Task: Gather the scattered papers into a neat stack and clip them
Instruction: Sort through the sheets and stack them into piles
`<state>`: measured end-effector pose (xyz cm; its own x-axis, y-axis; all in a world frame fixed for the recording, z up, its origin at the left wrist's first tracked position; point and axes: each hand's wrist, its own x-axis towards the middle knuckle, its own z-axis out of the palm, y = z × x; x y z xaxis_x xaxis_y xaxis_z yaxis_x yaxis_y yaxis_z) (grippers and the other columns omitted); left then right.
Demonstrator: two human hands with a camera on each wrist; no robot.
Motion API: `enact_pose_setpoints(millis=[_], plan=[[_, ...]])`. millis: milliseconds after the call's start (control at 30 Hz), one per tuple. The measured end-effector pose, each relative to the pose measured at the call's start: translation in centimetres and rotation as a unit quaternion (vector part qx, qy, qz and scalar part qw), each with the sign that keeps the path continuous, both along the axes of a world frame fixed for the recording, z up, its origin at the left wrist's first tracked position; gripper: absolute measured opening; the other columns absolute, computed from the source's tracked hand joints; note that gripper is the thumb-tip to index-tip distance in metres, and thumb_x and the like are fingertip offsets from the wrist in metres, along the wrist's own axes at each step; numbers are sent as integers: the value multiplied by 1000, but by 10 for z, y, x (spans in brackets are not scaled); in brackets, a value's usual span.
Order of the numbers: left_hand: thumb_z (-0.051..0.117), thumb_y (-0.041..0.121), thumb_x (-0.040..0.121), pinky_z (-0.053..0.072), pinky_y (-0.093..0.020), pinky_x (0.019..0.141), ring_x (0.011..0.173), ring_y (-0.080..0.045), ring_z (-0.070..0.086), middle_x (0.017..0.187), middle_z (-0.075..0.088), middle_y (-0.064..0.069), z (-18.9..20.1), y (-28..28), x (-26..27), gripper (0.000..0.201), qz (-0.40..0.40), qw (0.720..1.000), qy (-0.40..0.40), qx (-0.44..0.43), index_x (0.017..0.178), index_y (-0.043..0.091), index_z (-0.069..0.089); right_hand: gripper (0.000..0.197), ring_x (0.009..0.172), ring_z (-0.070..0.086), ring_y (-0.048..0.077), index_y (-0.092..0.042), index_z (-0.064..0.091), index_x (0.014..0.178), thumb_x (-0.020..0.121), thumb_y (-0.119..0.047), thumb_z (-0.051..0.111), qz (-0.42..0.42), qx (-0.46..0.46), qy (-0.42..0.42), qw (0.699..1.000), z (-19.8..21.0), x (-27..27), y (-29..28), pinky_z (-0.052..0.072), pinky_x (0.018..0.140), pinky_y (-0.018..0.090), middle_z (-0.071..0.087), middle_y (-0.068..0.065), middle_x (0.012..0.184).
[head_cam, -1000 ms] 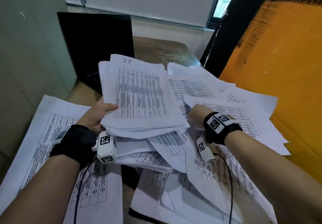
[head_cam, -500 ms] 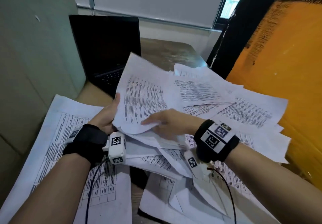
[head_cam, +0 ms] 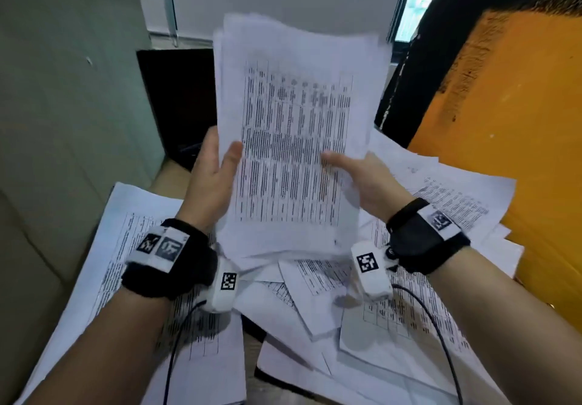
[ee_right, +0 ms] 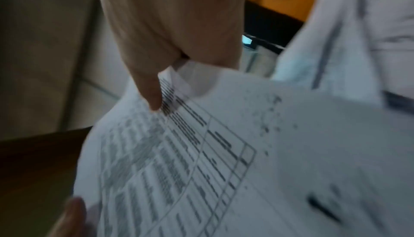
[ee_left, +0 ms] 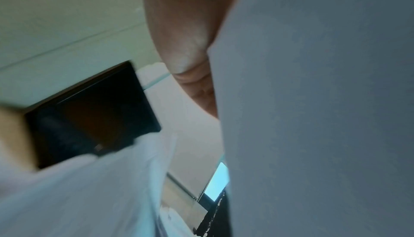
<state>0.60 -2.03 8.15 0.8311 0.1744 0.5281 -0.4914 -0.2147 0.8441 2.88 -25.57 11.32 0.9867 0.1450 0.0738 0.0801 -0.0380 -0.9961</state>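
A bundle of printed sheets (head_cam: 293,140) stands nearly upright above the table, its edges uneven. My left hand (head_cam: 217,165) grips its left edge, thumb on the front. My right hand (head_cam: 356,175) holds the right edge, thumb across the printed table. The right wrist view shows the right hand (ee_right: 170,46) pinching the sheets (ee_right: 201,161). The left wrist view shows the left hand (ee_left: 186,46) against the blank back of the bundle (ee_left: 313,99). More scattered papers (head_cam: 447,212) lie spread on the table below. No clip is in view.
An open black laptop (head_cam: 179,102) stands at the back left against a grey partition (head_cam: 69,121). An orange panel (head_cam: 519,127) rises on the right. Loose sheets (head_cam: 135,247) cover the near left of the table. Wrist camera cables hang under both forearms.
Both hands have lifted the gathered bundle off the pile and turned it upright. The right hand moved from on top of the sheets to the bundle's right edge.
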Motion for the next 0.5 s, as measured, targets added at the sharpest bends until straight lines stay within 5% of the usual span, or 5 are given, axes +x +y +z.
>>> enact_pose_setpoints(millis=[100, 167, 267, 367, 500], plan=[[38, 21, 102, 39, -3, 90, 97, 26, 48, 112, 49, 18, 37, -14, -15, 29, 62, 994, -87, 34, 129, 11, 40, 22, 86, 64, -12, -11, 60, 111, 91, -18, 66, -25, -29, -173, 984, 41, -25, 11, 47, 75, 4, 68, -4, 104], [35, 18, 103, 37, 3, 88, 90, 37, 41, 113, 41, 23, 57, -20, -21, 39, 66, 993, -98, 21, 137, 0, 31, 16, 83, 61, -18, -25, 57, 103, 90, -21, 67, -34, -34, -206, 977, 58, -33, 11, 49, 82, 6, 66, -11, 98], [41, 22, 102, 27, 12, 76, 83, 42, 37, 106, 33, 35, 68, -22, -24, 47, 53, 995, -79, 1, 142, 3, 28, 29, 109, 62, -3, -32, 56, 111, 87, -23, 70, 6, -53, -193, 980, 62, -36, 5, 48, 99, 23, 66, -12, 116], [57, 38, 92, 38, -6, 86, 98, 19, 51, 107, 52, 30, 52, -12, -16, 48, -9, 997, 19, -70, 136, 26, 41, 30, 104, 64, -4, -28, 60, 116, 88, -23, 69, 32, -39, -121, 991, 43, -35, -7, 51, 87, 17, 69, -17, 111], [56, 8, 94, 49, -30, 93, 92, 7, 59, 109, 63, 4, 44, -24, -19, 28, -79, 992, 86, 48, 119, 18, 56, 18, 97, 69, 11, -19, 71, 101, 84, -13, 72, 1, 4, -69, 998, 26, -31, -12, 51, 88, 34, 75, -5, 101]])
